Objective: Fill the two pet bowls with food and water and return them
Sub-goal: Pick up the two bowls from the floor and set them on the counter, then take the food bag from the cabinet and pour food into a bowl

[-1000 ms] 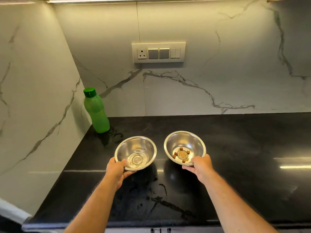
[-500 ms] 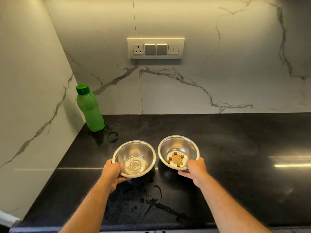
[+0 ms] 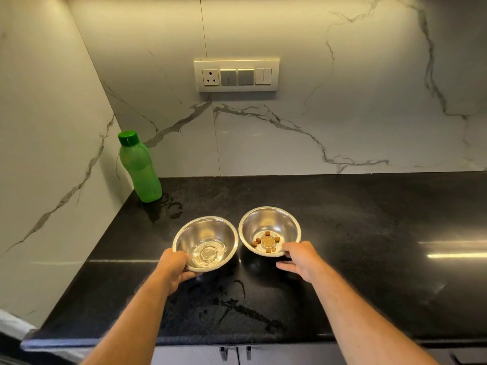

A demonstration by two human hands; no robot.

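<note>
Two small steel bowls are side by side above the black countertop (image 3: 369,233). The left bowl (image 3: 210,230) holds a little water, and my left hand (image 3: 174,267) grips its near rim. The right bowl (image 3: 271,222) has a few brown kibble pieces at its bottom. My right hand (image 3: 300,259) holds that bowl's near right rim, thumb on the edge and fingers spread below. A green water bottle (image 3: 138,167) with its cap on stands in the back left corner.
Marble walls close off the back and the left side. A switch panel (image 3: 236,75) sits on the back wall. Water is spilled on the counter by the bottle and near the front edge (image 3: 237,306). Cabinet handles (image 3: 234,351) show below.
Both bowls have moved a little toward me in my hands. The fingers of my right hand have spread out under the food bowl.
</note>
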